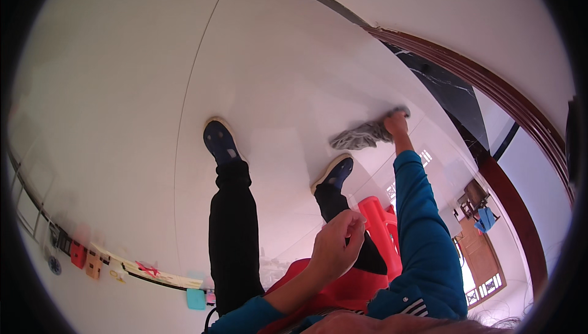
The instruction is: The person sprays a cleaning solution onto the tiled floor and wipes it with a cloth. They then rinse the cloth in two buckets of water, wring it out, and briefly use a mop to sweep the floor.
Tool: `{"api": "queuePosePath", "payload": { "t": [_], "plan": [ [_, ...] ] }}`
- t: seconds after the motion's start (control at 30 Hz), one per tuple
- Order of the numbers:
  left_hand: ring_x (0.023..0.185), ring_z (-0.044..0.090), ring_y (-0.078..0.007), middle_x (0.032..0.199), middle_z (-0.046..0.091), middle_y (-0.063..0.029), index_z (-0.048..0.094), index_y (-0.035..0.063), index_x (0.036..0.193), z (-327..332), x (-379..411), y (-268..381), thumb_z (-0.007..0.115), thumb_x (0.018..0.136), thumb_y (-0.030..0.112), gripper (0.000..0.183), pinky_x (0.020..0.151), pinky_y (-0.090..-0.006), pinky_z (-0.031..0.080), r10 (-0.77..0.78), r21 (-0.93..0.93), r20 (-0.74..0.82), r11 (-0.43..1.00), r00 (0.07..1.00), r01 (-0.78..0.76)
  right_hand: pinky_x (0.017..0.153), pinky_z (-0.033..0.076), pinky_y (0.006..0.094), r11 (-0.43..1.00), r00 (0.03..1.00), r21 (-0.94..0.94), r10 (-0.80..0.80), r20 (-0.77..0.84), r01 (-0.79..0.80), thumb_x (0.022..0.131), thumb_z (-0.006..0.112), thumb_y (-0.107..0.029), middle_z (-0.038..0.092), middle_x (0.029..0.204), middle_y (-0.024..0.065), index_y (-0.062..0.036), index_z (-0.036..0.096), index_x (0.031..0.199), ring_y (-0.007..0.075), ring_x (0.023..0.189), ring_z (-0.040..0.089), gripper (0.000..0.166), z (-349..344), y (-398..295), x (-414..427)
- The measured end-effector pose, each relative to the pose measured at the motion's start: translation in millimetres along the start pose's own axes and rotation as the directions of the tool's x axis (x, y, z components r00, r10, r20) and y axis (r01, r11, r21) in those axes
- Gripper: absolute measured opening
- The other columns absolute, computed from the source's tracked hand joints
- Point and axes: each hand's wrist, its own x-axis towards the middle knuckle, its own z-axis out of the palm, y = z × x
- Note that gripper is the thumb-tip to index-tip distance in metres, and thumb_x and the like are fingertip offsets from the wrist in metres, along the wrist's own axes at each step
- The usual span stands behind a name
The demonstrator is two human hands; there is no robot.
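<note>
My right hand [396, 122], at the end of an outstretched arm in a blue sleeve, grips a grey cloth [363, 135] that lies bunched on the pale, glossy tiled floor [271, 86]. Part of the cloth shows beyond my fingers, and the rest trails left, just past my shoe. In front of my body my left hand [337, 244] is raised with its fingers curled; nothing shows in it, though the inside of the palm is partly hidden.
A red plastic stool [379, 233] stands beside my leg. My dark blue shoes [220, 141] are on the floor. A dark red door frame [487, 67] and black marble threshold [441, 77] lie at the right. Small coloured items, including a turquoise one [196, 299], line the lower left.
</note>
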Motion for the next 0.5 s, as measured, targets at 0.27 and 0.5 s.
{"api": "queuePosePath", "payload": {
  "t": [0.27,0.5],
  "plan": [
    [0.069,0.061,-0.0142,0.077,0.062,-0.0081,0.055,0.001,0.091,21,16,-21,0.056,0.085,0.007,0.009,0.063,-0.024,0.047,0.04,0.015,-0.008,0.999,0.999,-0.04,0.078,0.051,0.036,0.985,0.892,0.098,-0.172,0.418,0.144,0.071,0.06,-0.014,0.066,0.089,0.0149,-0.0004,0.067,0.084,0.0276,0.087,0.064,0.02,25,-54,-50],
    [0.072,0.062,-0.0216,0.08,0.061,-0.0117,0.054,0.0009,0.091,28,41,-32,0.055,0.085,0.007,0.008,0.067,-0.0283,0.051,0.045,-0.067,-0.061,0.997,0.997,-0.049,0.084,0.048,0.0314,0.316,0.31,0.847,-0.829,0.465,-0.427,0.071,0.058,0.0,0.062,0.105,0.0099,0.0026,0.052,0.118,0.0199,0.092,0.059,0.048,-42,-106,-148]
  ]
}}
